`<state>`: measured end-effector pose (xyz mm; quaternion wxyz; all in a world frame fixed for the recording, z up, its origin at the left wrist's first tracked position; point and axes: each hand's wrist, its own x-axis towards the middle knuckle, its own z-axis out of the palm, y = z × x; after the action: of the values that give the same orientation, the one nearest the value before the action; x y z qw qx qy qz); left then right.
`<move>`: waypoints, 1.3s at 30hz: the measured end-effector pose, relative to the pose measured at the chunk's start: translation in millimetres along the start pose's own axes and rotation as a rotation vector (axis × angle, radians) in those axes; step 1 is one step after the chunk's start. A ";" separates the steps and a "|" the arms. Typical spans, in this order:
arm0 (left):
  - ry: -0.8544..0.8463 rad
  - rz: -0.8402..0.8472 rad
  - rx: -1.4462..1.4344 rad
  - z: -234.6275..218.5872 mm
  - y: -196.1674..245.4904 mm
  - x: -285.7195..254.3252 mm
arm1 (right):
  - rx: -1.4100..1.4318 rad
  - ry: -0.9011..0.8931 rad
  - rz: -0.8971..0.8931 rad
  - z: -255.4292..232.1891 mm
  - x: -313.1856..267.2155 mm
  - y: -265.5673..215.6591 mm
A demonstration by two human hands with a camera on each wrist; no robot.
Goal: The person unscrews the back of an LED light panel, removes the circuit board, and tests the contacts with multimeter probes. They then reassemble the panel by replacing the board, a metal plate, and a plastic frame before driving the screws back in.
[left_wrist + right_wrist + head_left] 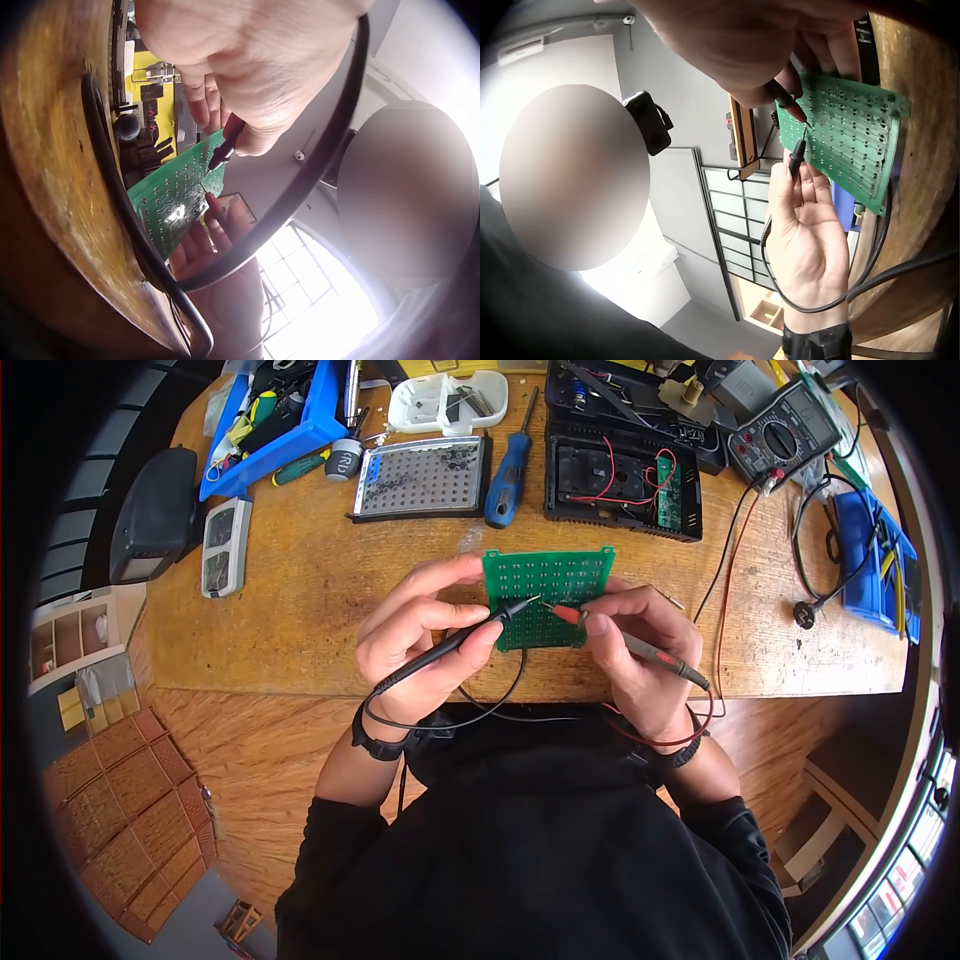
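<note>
A green circuit board point(550, 572) with rows of solder joints stands tilted up between both hands, above the table's near part. My left hand point(410, 645) pinches a black test probe point(438, 649) between thumb and fingers, with other fingers at the board's left edge. In my right hand point(648, 660) a red test probe point(655, 654) is gripped, fingers also reaching behind the board's right side. Both metal tips meet the board's face close together, near its middle. The right wrist view shows the board point(847, 131) with the black probe point(798, 156) pointing at it.
A multimeter point(785, 432) with leads lies at the back right. Behind the board are a blue screwdriver point(510, 480), a perforated metal panel point(420, 478) and an opened black housing point(625, 480) with wires. Blue bins point(225, 475) point(868, 560) stand on both sides. Black cable loops near the table's front edge.
</note>
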<state>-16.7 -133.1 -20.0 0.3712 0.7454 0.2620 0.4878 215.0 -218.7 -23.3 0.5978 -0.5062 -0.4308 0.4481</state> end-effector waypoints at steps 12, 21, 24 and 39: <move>0.010 0.003 -0.035 -0.6 -0.2 -1.2 | -0.028 0.008 -0.008 -1.3 -1.0 -0.5; 0.010 0.005 -0.009 -0.7 0.1 -0.7 | -0.043 0.000 -0.040 -2.9 -1.5 0.0; 0.006 -0.005 -0.005 -0.9 0.6 -1.8 | 0.008 0.000 -0.050 -1.0 -1.2 1.6; 0.008 -0.023 -0.017 -0.7 1.6 -3.5 | -0.014 -0.053 -0.107 0.3 0.7 2.5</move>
<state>-18.7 -136.4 -20.4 0.3819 0.7373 0.2679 0.4887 214.6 -217.7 -25.7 0.6059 -0.4745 -0.4761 0.4255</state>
